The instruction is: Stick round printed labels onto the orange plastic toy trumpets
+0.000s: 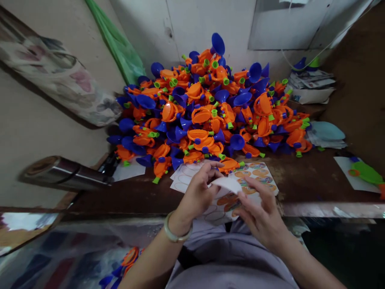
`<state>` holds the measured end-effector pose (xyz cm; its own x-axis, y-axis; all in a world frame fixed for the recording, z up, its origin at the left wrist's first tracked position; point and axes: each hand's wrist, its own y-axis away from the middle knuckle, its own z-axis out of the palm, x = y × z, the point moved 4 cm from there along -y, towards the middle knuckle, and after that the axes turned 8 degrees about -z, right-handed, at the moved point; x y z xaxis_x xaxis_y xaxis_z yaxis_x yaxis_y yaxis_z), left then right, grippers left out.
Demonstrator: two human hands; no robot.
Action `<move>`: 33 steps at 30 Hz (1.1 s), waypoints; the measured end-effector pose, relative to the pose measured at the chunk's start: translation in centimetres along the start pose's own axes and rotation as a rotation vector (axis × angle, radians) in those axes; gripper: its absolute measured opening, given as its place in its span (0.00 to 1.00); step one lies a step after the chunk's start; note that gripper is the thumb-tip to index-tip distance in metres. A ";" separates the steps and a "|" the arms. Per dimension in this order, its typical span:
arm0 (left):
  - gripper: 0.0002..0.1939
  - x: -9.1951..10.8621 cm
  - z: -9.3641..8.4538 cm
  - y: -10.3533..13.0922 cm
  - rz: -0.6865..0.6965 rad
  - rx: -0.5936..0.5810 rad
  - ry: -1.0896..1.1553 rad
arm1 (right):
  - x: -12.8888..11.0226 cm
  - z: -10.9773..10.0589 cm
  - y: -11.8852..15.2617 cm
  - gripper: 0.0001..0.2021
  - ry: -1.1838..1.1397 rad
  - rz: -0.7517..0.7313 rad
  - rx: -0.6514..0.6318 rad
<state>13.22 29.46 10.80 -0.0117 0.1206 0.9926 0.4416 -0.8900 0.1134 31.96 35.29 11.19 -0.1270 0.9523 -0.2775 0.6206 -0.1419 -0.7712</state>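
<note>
A sticker sheet (214,214) with orange oval pictures and bare oval outlines is raised in front of my body, its top edge bent over and showing a white back. My left hand (197,194) grips it from the left, thumb and fingers closed on the bent edge; a pale bangle circles that wrist. On the right side, my right hand (263,214) has its thumb and fingertips closed at the sheet's edge. Behind, more sticker sheets (266,176) lie on the brown table. An orange toy trumpet (229,164) with a green mouthpiece lies just beyond my fingers.
A large heap of orange, blue and green toy trumpets (201,114) fills the table's back. At left lies a steel flask (66,174); a floral bag (75,80) hangs above. Papers with a light-blue dish (327,131) and a green toy part (365,172) are at right.
</note>
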 end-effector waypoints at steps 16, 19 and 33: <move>0.14 -1.3 0.7 2.3 0.076 0.071 -0.387 | 0.7 3.0 0.7 0.27 -0.251 0.197 0.088; 0.14 -2.2 0.2 2.4 0.070 0.113 -0.401 | -0.5 2.7 0.8 0.18 -0.073 0.036 0.097; 0.08 -6.3 -6.7 -5.6 0.300 0.190 -1.078 | 7.0 7.6 0.6 0.31 0.177 0.039 0.055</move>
<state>4.78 30.74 4.24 0.8554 0.3110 0.4142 0.4264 -0.8768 -0.2224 25.57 39.78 4.46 0.0376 0.9778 -0.2064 0.5786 -0.1896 -0.7933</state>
